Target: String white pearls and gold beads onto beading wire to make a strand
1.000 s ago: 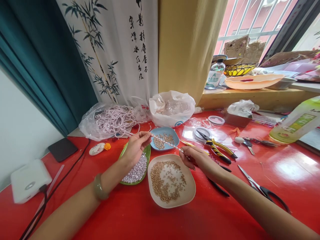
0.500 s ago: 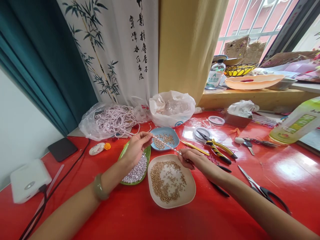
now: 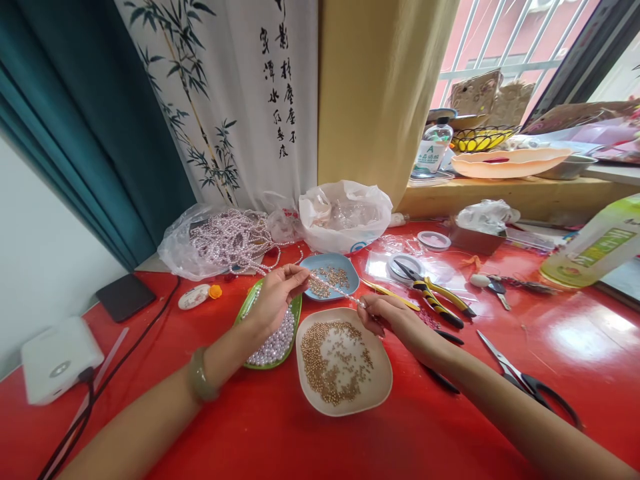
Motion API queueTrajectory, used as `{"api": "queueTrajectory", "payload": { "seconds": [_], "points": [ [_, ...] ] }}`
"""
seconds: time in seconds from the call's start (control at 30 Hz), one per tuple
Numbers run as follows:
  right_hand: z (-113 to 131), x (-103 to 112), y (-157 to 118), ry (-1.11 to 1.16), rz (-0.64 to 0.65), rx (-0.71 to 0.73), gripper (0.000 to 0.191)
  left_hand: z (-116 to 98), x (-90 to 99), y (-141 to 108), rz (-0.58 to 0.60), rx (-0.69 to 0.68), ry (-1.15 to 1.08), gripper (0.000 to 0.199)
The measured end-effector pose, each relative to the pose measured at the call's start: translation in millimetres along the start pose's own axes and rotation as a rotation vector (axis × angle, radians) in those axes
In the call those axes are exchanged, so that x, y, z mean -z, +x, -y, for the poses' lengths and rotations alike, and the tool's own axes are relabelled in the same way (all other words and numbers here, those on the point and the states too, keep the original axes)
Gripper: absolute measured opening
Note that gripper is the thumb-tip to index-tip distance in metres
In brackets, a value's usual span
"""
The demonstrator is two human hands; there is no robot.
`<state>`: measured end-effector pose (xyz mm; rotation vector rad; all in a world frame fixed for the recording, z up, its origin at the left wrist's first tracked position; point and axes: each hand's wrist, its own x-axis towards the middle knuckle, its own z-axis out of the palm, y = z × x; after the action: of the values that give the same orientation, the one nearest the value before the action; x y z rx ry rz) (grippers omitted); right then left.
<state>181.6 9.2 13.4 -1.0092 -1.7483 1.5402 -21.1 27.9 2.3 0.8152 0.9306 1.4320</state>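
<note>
Here, in the head view, left hand [image 3: 277,293] and right hand [image 3: 384,313], fingertips pinched on a beaded strand [image 3: 334,287], it running straight between them above a blue dish [image 3: 355,281], a beige dish [image 3: 381,383] of gold beads [image 3: 312,360] just nearer, red desk [image 3: 240,427] beneath.

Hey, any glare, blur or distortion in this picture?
Head view: white glare on the red table beyond the scissors, likely from the window; head view: the strand between left hand and right hand is too indistinct to count beads; head view: the leaning green bottle suggests wide-angle distortion.
</note>
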Motion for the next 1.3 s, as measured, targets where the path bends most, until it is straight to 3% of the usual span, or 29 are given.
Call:
{"api": "queueTrajectory", "payload": {
  "seconds": [0.23, 0.57, 0.87, 1.1, 1.3],
  "points": [
    [-1.9, -1.1, -0.3, 0.065, -0.003, -0.056, 0.019, 0.6, -1.3, -1.1, 0.008, -0.003, 0.018, 0.01],
    [2.6, -2.5, 0.4, -0.033, -0.016, -0.013, 0.019, 2.5, -2.2, -3.5, 0.05, 0.008, 0.055, 0.01],
    [3.0, -5.0, -1.1, -0.059, -0.069, -0.082, 0.023, 4.2, -2.3, -4.4, 0.06, 0.005, 0.081, 0.011],
    [3.4, -5.2, -1.1, -0.05, -0.004, -0.038, 0.018, 7.0, -2.5, -5.3, 0.096, -0.006, 0.119, 0.012],
    [7.2, -7.0, -2.8, -0.083, -0.057, -0.09, 0.023, 6.9, -3.1, -5.8, 0.115, -0.01, 0.134, 0.012]
  ]
}}
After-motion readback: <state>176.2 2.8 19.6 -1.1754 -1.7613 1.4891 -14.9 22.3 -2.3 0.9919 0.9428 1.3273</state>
